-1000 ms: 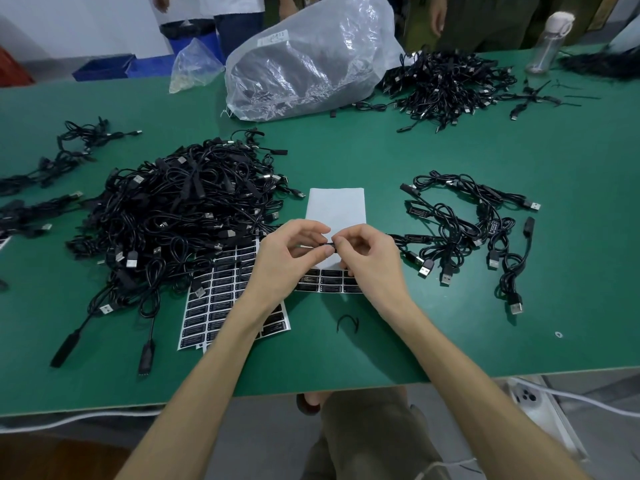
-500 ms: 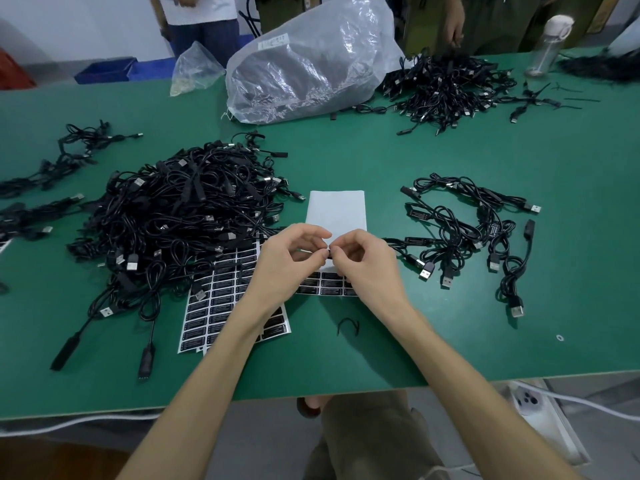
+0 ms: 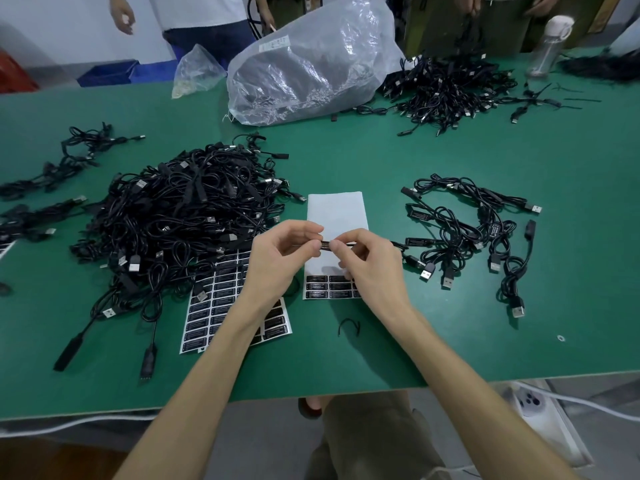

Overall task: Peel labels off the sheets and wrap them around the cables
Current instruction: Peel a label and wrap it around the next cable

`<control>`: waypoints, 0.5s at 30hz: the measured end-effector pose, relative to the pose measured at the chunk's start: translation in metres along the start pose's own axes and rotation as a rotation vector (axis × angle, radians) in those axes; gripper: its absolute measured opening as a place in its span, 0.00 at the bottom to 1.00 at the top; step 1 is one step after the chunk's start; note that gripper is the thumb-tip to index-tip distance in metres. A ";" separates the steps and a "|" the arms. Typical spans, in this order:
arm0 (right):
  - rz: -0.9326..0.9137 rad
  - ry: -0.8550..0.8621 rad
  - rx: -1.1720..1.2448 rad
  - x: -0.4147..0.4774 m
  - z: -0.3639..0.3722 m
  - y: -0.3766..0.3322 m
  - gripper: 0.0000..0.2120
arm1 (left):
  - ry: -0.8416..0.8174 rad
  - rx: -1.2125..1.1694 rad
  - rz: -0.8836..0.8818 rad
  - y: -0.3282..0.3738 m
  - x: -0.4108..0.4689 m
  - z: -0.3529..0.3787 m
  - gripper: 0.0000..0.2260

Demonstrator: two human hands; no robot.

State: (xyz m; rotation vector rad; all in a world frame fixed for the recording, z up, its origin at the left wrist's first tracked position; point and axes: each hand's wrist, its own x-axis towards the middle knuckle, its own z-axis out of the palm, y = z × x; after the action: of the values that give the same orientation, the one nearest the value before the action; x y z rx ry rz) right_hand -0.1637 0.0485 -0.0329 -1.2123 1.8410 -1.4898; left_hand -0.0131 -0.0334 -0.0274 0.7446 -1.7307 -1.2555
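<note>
**Label being folded onto a cable at centre frame**

Both hands meet just above the middle of the frame. The left hand (image 3: 277,261) and right hand (image 3: 372,271) each pinch, thumb against forefinger, one end of a short dark label (image 3: 325,244) that sits on a thin black cable (image 3: 300,246) stretched between them. The remaining fingers of both hands are loosely curled. The fingertips nearly touch each other across the label.

The step in hand looks like the wrap itself: the label is off its sheet and being closed round the cable. Whether its two ends are fully stuck together cannot be told, as the fingertips cover them.

Directly beneath the hands lies a mostly stripped sheet (image 3: 337,209), white above with a few rows of black labels left at its lower edge. A fuller sheet (image 3: 225,306) lies to its left, partly under the left forearm. The big tangled pile (image 3: 180,220) at centre left appears to be cables waiting for labels. The looser group (image 3: 464,233) at centre right already shows tags on several leads, so finished cables seem to go there. All of it rests on the green table (image 3: 450,341).

The next move probably calls for pressing the label flat so its halves line up. After that the cable goes to the right-hand group and a fresh label is peeled from the lower rows.
</note>
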 end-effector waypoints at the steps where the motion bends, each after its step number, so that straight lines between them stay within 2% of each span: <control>1: 0.004 0.000 0.013 -0.001 -0.001 -0.001 0.05 | 0.001 -0.012 -0.002 0.000 0.000 -0.001 0.10; 11: -0.050 0.074 0.086 -0.004 -0.004 -0.006 0.02 | -0.051 0.072 -0.017 -0.004 0.002 0.004 0.08; 15: 0.009 0.189 0.122 0.000 -0.006 -0.001 0.03 | -0.117 0.270 0.022 -0.007 0.001 0.009 0.09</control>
State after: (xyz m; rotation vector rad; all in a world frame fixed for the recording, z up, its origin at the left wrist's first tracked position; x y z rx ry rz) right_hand -0.1681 0.0513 -0.0297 -1.0350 1.8398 -1.7365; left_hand -0.0218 -0.0326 -0.0351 0.8170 -2.0251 -1.0806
